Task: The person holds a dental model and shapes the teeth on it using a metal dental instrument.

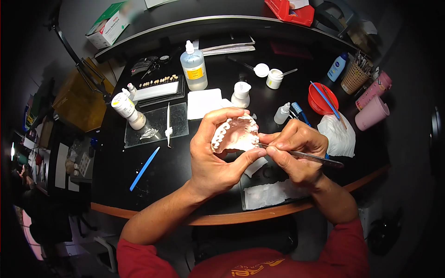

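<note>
holding cast (237,133) above desk (174,173), dim room (402,120)

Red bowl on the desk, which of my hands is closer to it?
Right. Your right hand, gripping a metal tool, is just below and left of the red bowl in the picture; your left hand, holding the dental model, is farther left.

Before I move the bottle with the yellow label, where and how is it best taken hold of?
Probably around the middle of the bottle: it stands upright and its body is broad, while the nozzle is narrow. Come from its right side, since the tray of tooth samples lies close on its left. The right hand holds a metal tool.
</note>
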The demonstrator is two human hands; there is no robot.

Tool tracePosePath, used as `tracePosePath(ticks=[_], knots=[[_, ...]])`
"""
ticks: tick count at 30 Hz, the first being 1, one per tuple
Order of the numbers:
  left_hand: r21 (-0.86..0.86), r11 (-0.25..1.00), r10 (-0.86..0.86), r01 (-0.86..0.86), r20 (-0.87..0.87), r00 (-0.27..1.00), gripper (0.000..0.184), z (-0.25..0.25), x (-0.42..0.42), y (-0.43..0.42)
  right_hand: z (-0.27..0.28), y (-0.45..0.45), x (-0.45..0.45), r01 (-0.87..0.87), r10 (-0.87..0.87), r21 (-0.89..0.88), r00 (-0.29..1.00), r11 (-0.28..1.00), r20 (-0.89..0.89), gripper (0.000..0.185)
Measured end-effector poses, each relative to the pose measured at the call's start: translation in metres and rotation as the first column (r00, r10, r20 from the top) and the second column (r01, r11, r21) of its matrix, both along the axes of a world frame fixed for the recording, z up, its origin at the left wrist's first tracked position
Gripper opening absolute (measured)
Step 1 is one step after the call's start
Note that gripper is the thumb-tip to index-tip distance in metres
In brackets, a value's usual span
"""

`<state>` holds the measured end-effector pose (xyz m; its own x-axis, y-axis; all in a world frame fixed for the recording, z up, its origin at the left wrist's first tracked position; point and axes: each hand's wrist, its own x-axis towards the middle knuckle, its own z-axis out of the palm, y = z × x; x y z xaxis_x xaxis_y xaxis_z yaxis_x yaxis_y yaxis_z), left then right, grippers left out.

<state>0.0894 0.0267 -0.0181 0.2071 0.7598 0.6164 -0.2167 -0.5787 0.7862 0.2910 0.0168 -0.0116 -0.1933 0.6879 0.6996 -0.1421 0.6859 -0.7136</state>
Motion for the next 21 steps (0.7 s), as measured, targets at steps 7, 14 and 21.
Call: tracePosePath(ticks=[7, 14, 21], knots=[[-0.100, 0.994, -0.041, 0.050, 0.085, 0.996, 0.070, 0.0018, 0.0018, -0.0019, -0.0017, -0.0008, -0.0030, 0.061, -0.063, 0.096, 0.998, 0.994, 0.013, 0.020], [-0.059, 0.998, -0.014, 0.017, 0.044, 0.999, 0.069, 0.0006, 0.0008, -0.0010, -0.0008, -0.0018, -0.0013, 0.070, -0.074, 0.089, 0.996, 0.994, 0.046, 0.020], [-0.082, 0.995, 0.053, -0.049, 0.043, 0.998, 0.066, -0.0029, 0.0027, -0.0029, 0.0010, -0.0015, -0.0006, 0.049, -0.052, 0.048, 0.997, 0.998, 0.058, 0.019]])
